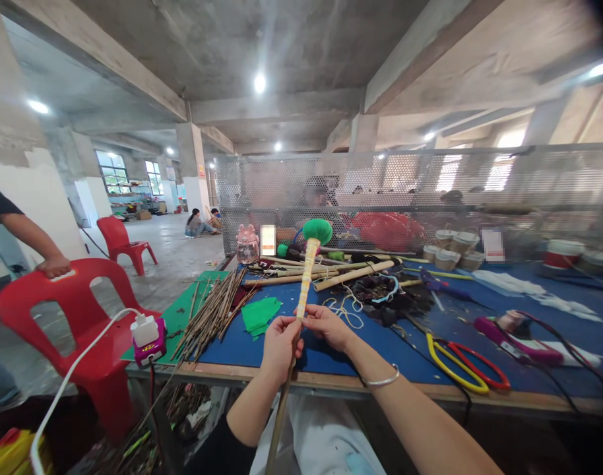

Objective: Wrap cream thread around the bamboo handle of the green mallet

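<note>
In front of me stands a stick (307, 274) with a round green head (318, 231), tilted slightly to the right. Yellow-and-white wrapping covers its upper part, while the bare brown lower end runs down toward my lap. My left hand (280, 346) is closed around the stick just below the wrapping. Fingers of my right hand (327, 326) pinch at the wrapping's lower end, touching the stick beside the left fingertips. Whether a loose end of the wrapping lies in that pinch is hidden. A green cloth piece (260, 315) lies on the table behind my left hand.
Thin twigs (207, 310) are piled at left. Yellow-and-red-handled scissors (460, 366), a purple glue gun (440, 287) and another purple tool (514, 340) lie at right. A metal mesh screen (420, 178) backs the table. A person's hand (55, 265) grips a red chair (78, 310).
</note>
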`<control>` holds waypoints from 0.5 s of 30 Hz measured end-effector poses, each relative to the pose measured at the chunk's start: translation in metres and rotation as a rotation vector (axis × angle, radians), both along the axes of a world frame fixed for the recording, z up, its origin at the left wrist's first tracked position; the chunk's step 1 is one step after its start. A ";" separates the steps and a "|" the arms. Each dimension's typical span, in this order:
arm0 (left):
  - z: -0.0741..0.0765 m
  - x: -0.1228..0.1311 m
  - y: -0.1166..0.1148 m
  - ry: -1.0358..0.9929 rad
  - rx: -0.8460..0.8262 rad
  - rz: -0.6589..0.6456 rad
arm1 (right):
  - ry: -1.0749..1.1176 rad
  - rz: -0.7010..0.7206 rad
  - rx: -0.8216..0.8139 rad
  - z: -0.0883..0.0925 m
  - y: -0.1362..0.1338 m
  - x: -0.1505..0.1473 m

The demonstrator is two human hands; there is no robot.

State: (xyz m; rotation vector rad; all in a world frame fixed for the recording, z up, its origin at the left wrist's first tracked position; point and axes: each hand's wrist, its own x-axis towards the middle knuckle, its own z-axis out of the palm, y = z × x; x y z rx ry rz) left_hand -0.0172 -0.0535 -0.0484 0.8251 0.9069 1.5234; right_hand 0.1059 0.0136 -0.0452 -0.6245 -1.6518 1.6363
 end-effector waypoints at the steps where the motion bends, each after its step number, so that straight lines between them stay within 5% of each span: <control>1: 0.000 0.000 0.000 0.000 0.003 -0.002 | 0.009 0.005 -0.007 0.000 0.000 0.000; 10: -0.006 0.002 0.005 0.081 0.004 0.121 | 0.007 0.006 -0.020 0.011 -0.011 -0.010; 13: 0.010 -0.014 0.013 -0.200 0.109 0.220 | -0.011 -0.011 -0.048 0.015 -0.014 -0.011; 15: 0.025 -0.028 0.023 -0.500 0.140 0.072 | -0.027 -0.021 -0.067 0.014 -0.016 -0.013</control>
